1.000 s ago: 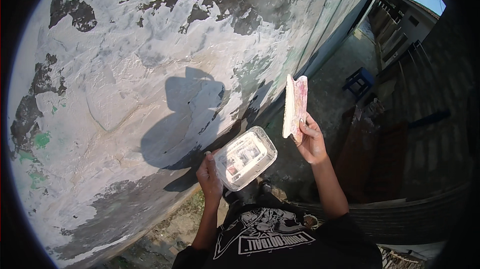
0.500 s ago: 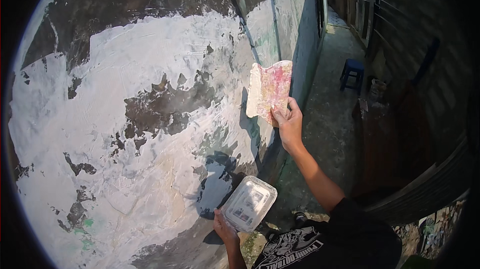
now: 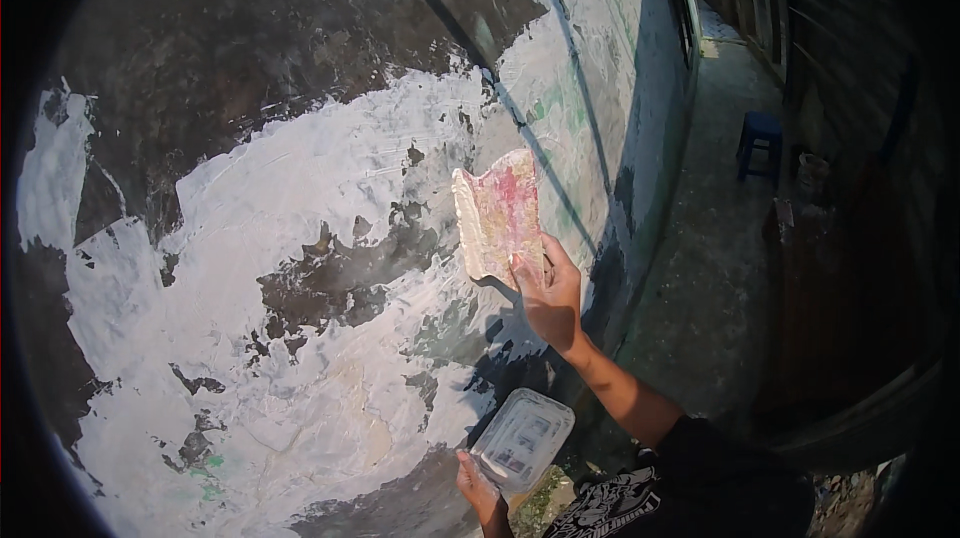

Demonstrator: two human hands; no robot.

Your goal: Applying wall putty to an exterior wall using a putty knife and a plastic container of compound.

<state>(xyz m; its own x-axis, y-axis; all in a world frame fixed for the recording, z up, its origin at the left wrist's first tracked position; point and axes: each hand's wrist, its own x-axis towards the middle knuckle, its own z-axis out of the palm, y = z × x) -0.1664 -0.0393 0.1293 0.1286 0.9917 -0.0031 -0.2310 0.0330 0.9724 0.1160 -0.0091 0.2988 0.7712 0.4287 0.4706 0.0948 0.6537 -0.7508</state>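
Observation:
My right hand (image 3: 552, 296) is closed on a flat putty spreader (image 3: 510, 210), a stained pink-and-cream sheet with a curved top edge. Thick white putty lies along its left edge. That edge is at the wall (image 3: 270, 178); whether it touches I cannot tell. Lower down, my left hand (image 3: 480, 491) grips the near-left corner of a shallow rectangular plastic tub (image 3: 545, 408), tilted, with whitish smears on its surface. White putty covers much of the wall in uneven patches, with dark grey areas showing between them.
On the right, a narrow concrete walkway (image 3: 690, 258) runs away beside the wall. A blue stool (image 3: 760, 143) and a small bucket (image 3: 812, 173) stand along it. Dark fencing and a brownish surface lie in shade at far right. Thin shadow lines cross the upper wall.
My right hand has brought the spreader left, closer to the wall. The view has shifted, so the wall sits lower and further right. My left hand still holds the tub.

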